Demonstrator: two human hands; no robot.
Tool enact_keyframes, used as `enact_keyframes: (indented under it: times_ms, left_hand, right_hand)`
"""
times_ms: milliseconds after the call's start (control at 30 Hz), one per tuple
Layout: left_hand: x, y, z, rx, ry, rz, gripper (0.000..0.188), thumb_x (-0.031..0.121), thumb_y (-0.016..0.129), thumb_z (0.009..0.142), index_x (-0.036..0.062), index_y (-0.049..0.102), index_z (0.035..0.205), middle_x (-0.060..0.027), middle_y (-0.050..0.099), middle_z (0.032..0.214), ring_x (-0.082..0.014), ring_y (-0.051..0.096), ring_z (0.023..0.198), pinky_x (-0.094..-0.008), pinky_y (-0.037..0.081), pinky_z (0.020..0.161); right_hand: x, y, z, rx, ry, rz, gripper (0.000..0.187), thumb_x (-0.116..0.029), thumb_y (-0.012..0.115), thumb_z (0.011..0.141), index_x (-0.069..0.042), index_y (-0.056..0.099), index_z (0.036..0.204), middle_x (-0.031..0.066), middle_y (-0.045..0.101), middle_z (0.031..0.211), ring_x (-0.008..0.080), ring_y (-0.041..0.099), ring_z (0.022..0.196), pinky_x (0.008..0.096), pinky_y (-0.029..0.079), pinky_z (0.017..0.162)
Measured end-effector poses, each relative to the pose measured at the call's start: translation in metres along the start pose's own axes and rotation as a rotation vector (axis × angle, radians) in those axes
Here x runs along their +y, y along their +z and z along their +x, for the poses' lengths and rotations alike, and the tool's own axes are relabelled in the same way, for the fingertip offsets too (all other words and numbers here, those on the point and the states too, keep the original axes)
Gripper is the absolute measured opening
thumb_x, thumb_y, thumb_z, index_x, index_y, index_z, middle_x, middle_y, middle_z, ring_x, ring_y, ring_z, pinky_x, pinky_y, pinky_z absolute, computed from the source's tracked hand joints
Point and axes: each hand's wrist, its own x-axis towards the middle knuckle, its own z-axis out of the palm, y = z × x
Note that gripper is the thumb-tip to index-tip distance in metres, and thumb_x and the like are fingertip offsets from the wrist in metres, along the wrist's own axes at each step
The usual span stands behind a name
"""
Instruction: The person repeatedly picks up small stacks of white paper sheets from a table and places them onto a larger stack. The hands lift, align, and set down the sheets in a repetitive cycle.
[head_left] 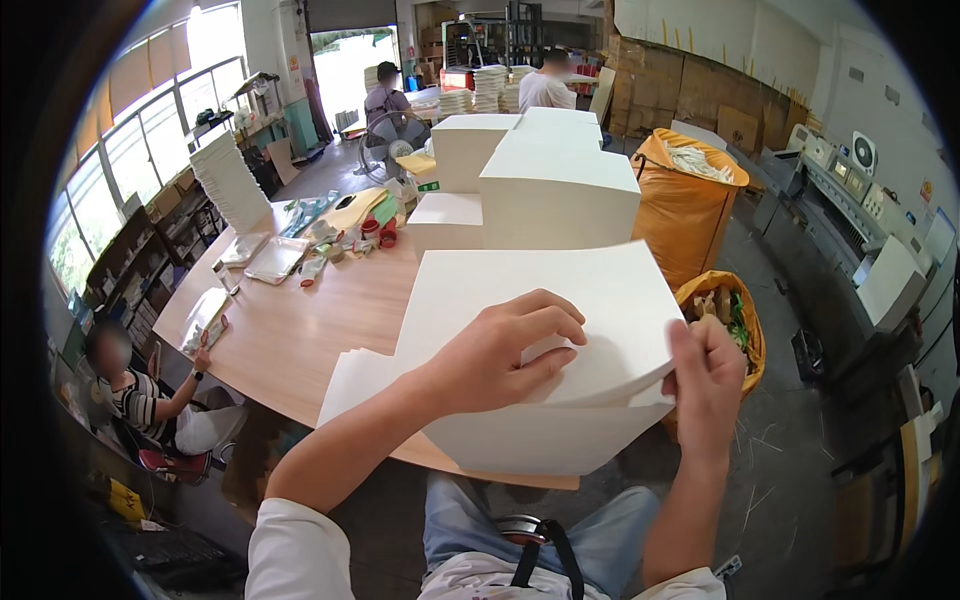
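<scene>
Bright daylight from left windows (130,150), fisheye bending, dark vignette at rim

My only view comes from the head camera, worn high and tilted down and forward over the bench (300,340). It sits close above the paper stack (540,330), forearms entering from the lower edge. The fisheye bends the workshop toward a dark rim.
</scene>
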Motion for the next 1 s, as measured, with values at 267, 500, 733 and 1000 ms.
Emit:
enact_keyframes:
  times_ms: [267, 500, 733, 1000]
  left_hand:
    - [0.006, -0.005, 0.000, -0.032, 0.096, 0.054, 0.057, 0.024, 0.099, 0.082, 0.0148, 0.079, 0.135, -0.0115, 0.072, 0.140, -0.0321, 0.069, 0.132, -0.0445, 0.055, 0.112]
    - [0.006, -0.007, 0.000, -0.059, 0.011, -0.011, 0.063, 0.020, 0.102, 0.078, 0.0154, 0.079, 0.136, -0.0095, 0.072, 0.140, -0.0294, 0.068, 0.133, -0.0442, 0.054, 0.114]
    - [0.008, -0.003, 0.000, -0.003, -0.073, -0.182, 0.064, 0.013, 0.094, 0.086, 0.0139, 0.072, 0.147, -0.0122, 0.071, 0.144, -0.0311, 0.071, 0.127, -0.0412, 0.056, 0.108]
    - [0.011, -0.007, -0.002, -0.113, 0.001, 0.067, 0.051, 0.018, 0.094, 0.087, 0.0171, 0.076, 0.135, -0.0145, 0.070, 0.138, -0.0356, 0.071, 0.121, -0.0424, 0.058, 0.103]
  right_hand:
    - [-0.002, -0.001, 0.006, 0.028, 0.328, 0.467, 0.040, -0.023, 0.068, 0.109, -0.015, 0.052, 0.073, -0.0009, 0.059, 0.062, 0.0103, 0.061, 0.050, 0.0245, 0.043, 0.044]
    - [0.008, -0.011, 0.007, -0.045, 0.288, 0.401, 0.041, -0.028, 0.069, 0.111, -0.014, 0.055, 0.075, -0.0002, 0.061, 0.064, 0.0099, 0.064, 0.052, 0.0245, 0.043, 0.043]
    - [0.003, -0.004, 0.004, 0.006, 0.253, 0.560, 0.047, -0.033, 0.068, 0.113, -0.011, 0.056, 0.073, -0.0011, 0.058, 0.064, 0.0096, 0.060, 0.052, 0.0245, 0.042, 0.044]
    - [0.001, -0.005, 0.008, -0.035, 0.280, 0.370, 0.041, -0.026, 0.066, 0.111, -0.012, 0.052, 0.075, -0.0018, 0.055, 0.066, 0.0082, 0.057, 0.054, 0.0256, 0.043, 0.049]
